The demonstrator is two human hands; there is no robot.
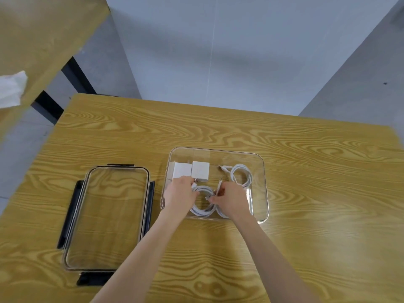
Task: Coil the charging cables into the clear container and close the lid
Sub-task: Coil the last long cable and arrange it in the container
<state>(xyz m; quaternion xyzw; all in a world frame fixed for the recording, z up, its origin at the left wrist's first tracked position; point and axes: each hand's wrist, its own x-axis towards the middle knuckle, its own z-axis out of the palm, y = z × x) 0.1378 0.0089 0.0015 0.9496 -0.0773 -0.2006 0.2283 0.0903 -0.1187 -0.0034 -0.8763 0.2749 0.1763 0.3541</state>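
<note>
A clear container (pixel 261 162) stands open on the wooden table. Inside it, at the back left, lie two white charger blocks (pixel 200 170). A coiled white cable (pixel 241 174) rests at the back right. Both my hands are inside the container at its front. My left hand (pixel 180 194) holds the left side of a second coiled white cable (pixel 202 209). My right hand (pixel 229 200) pinches that coil's right side, with a plug end sticking up beside its fingers. The clear lid (pixel 113 217) with dark latches lies flat on the table to the left.
The wooden table (pixel 306 193) extends to the right and in front of the container. Another wooden table (pixel 39 40) with a white cloth (pixel 11 88) stands at the far left. Grey floor lies beyond the far edge.
</note>
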